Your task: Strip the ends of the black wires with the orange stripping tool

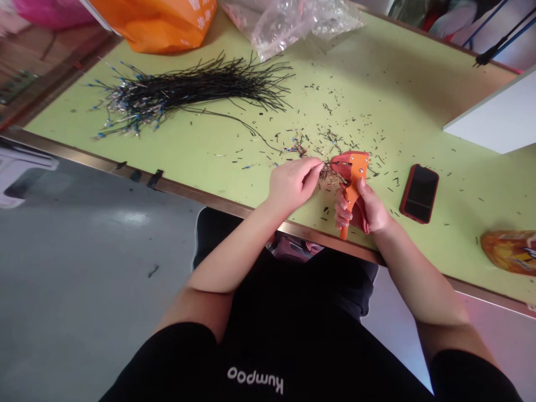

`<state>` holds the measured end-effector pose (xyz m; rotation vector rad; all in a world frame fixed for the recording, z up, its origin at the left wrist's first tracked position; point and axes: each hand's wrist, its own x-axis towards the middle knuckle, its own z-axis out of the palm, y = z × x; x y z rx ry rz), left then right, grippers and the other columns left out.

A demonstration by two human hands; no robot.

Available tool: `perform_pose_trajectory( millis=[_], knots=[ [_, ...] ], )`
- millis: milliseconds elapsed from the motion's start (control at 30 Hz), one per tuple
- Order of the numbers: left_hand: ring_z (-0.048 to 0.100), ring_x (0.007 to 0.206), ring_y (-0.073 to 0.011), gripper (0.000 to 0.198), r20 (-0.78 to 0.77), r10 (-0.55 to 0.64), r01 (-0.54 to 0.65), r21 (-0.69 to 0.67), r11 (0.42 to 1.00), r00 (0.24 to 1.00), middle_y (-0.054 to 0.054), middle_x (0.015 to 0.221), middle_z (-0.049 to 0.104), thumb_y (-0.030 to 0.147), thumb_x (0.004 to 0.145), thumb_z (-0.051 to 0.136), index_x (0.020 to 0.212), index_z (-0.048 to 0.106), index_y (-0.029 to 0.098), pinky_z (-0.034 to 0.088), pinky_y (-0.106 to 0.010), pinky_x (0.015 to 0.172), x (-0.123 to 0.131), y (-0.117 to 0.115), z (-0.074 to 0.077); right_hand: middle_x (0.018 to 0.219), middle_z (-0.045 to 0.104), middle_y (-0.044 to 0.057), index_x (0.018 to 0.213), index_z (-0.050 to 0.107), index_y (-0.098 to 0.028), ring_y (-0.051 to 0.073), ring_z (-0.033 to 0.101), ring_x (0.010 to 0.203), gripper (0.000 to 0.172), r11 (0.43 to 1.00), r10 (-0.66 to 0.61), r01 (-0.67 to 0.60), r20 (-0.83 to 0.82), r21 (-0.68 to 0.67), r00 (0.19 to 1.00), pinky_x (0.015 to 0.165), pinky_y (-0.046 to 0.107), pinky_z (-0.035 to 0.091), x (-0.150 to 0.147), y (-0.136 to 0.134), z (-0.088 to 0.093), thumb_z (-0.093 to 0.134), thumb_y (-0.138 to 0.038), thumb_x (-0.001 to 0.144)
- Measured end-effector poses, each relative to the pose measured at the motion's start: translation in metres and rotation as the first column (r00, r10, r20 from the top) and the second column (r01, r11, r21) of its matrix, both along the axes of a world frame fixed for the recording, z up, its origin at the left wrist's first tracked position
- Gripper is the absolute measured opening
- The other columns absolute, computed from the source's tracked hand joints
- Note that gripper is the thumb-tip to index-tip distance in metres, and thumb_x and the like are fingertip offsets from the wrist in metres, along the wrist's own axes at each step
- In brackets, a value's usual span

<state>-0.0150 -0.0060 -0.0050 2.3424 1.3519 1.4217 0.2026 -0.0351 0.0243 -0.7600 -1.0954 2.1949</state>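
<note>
My right hand (367, 207) is closed round the handles of an orange wire-stripping tool (353, 177), whose head points up over the green table (209, 151). My left hand (293, 181) pinches a thin black wire (268, 142) with thumb and forefinger and holds its end against the tool's jaws. The wire trails away to the upper left. Small black and copper offcuts (335, 137) are scattered around the tool. A large bundle of black wires with blue-tipped ends (184, 89) lies farther off at the upper left.
A dark phone in a red case (420, 192) lies to the right of my right hand. An orange bag (163, 22) and clear plastic bag (293, 19) sit at the far edge. A white box (498, 111) stands at right, an orange packet (508, 251) at the near right edge.
</note>
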Motion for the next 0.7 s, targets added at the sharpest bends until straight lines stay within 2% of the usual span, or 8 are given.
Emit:
perform_pose_trajectory(
  millis=[133, 333, 533, 633, 700],
  knots=[
    [0.072, 0.072, -0.015, 0.04, -0.017, 0.026, -0.027, -0.004, 1.0, 1.0, -0.004, 0.086, 0.081, 0.039, 0.115, 0.041, 0.104, 0.075, 0.021, 0.047, -0.028, 0.065, 0.0, 0.0, -0.001, 0.051, 0.043, -0.006, 0.071, 0.052, -0.025, 0.013, 0.042, 0.041, 0.068, 1.0, -0.027, 0.027, 0.059, -0.005, 0.998, 0.047, 0.032, 0.051, -0.004, -0.004, -0.002, 0.053, -0.09, 0.092],
    [0.07, 0.069, -0.0144, 0.039, -0.009, 0.038, -0.038, 0.018, 0.999, 0.999, -0.003, 0.082, 0.079, 0.037, 0.115, 0.041, 0.103, 0.074, 0.021, 0.046, -0.028, 0.064, 0.0, -0.002, 0.0, 0.05, 0.043, -0.006, 0.068, 0.053, -0.024, 0.012, 0.041, 0.041, 0.066, 0.997, -0.073, 0.072, 0.054, 0.015, 0.996, 0.044, 0.029, 0.047, -0.01, -0.011, -0.001, 0.064, -0.086, 0.089],
    [0.068, 0.068, -0.0143, 0.04, -0.002, 0.019, -0.019, -0.029, 0.999, 1.0, -0.003, 0.081, 0.078, 0.037, 0.115, 0.039, 0.102, 0.073, 0.021, 0.045, -0.028, 0.063, 0.002, -0.006, 0.003, 0.047, 0.035, -0.009, 0.064, 0.047, -0.024, 0.01, 0.029, 0.036, 0.07, 0.991, -0.131, 0.128, 0.088, 0.04, 0.988, 0.036, 0.026, 0.035, -0.014, -0.013, -0.005, 0.066, -0.087, 0.086],
    [0.068, 0.068, -0.0141, 0.041, 0.043, 0.024, -0.022, -0.032, 0.999, 0.999, -0.003, 0.082, 0.077, 0.041, 0.116, 0.039, 0.1, 0.072, 0.021, 0.046, -0.028, 0.064, 0.001, -0.005, 0.003, 0.048, 0.037, -0.009, 0.066, 0.05, -0.023, 0.01, 0.032, 0.036, 0.069, 0.993, -0.091, 0.089, 0.03, 0.072, 0.995, 0.037, 0.026, 0.037, -0.011, -0.012, -0.004, 0.066, -0.087, 0.087],
    [0.065, 0.064, -0.0132, 0.043, 0.123, 0.079, -0.075, -0.041, 0.996, 0.989, -0.003, 0.08, 0.075, 0.046, 0.116, 0.039, 0.1, 0.071, 0.021, 0.045, -0.027, 0.061, -0.003, -0.003, 0.002, 0.051, 0.038, -0.009, 0.069, 0.053, -0.023, 0.01, 0.035, 0.039, 0.065, 0.988, -0.095, 0.103, -0.068, 0.113, 0.993, 0.042, 0.027, 0.044, -0.004, -0.009, 0.002, 0.066, -0.084, 0.089]
  ],
)
